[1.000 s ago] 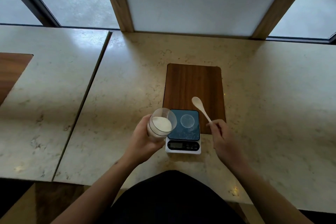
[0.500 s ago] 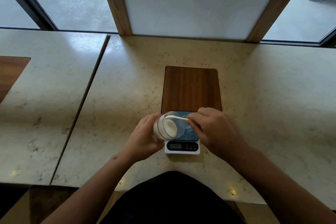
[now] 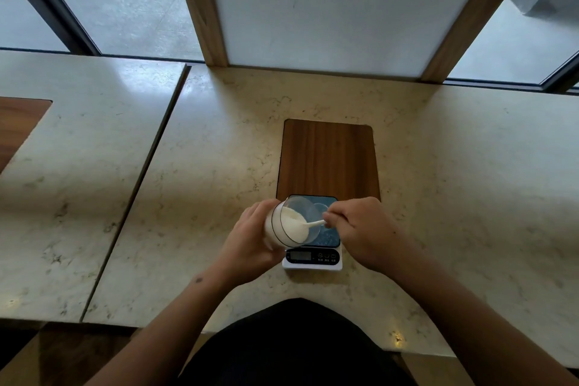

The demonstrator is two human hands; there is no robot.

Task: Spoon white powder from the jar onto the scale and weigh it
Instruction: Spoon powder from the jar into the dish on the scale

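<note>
My left hand (image 3: 250, 241) grips a clear glass jar (image 3: 282, 224) of white powder (image 3: 294, 223), tipped on its side with the mouth facing right, just above the left part of the scale. My right hand (image 3: 360, 229) pinches the handle of a white spoon (image 3: 315, 223) whose bowl is pushed into the powder inside the jar. The small digital scale (image 3: 313, 258) has a white body, a dark glossy platform and a display at its front. A small clear round dish (image 3: 322, 208) lies on the platform, partly hidden behind the jar and spoon.
The scale stands at the near end of a dark wooden board (image 3: 327, 160) set in the pale marble counter (image 3: 188, 197). A seam (image 3: 138, 185) splits the counter on the left, beyond it another wood inset (image 3: 18, 125). Windows and a white panel (image 3: 313, 9) close the back.
My right hand swung the spoon from above the scale's right side over to the jar mouth and pushed it into the powder. My left hand tipped the jar further toward the right.
</note>
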